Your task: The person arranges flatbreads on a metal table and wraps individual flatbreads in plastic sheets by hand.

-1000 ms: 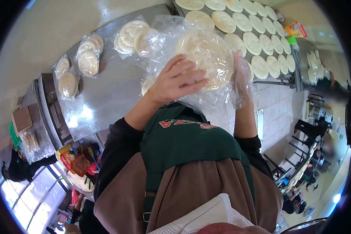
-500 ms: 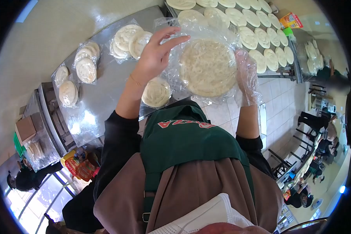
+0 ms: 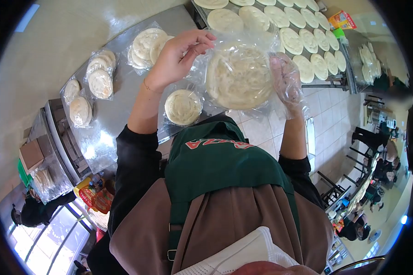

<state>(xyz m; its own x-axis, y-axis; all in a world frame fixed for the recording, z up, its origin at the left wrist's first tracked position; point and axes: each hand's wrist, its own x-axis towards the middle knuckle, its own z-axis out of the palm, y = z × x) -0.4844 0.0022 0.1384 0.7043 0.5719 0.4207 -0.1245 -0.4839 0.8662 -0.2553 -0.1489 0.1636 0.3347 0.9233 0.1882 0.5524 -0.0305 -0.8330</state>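
A round pale pizza crust (image 3: 238, 78) sits inside a clear plastic bag (image 3: 222, 39), held up in front of my apron. My left hand (image 3: 181, 55) is bare and closed, its fingertips pinching the bag's upper left edge. On the other side my right hand (image 3: 287, 82), in a clear plastic glove, grips the right edge of the bagged crust. Beneath my left forearm, a second bagged crust (image 3: 183, 107) lies at the near edge of the metal table (image 3: 117, 119).
Bagged stacks of crusts (image 3: 100, 78) lie across the table to the left. A rack (image 3: 328, 83) at upper right bears rows of unbagged crusts (image 3: 303, 66). A red and yellow packet (image 3: 342, 20) stands beyond it. Several people work in the background at right.
My left hand has gone from spread fingers to a pinch on the bag's edge. The bagged crust has shifted slightly left and up, with my right hand following.
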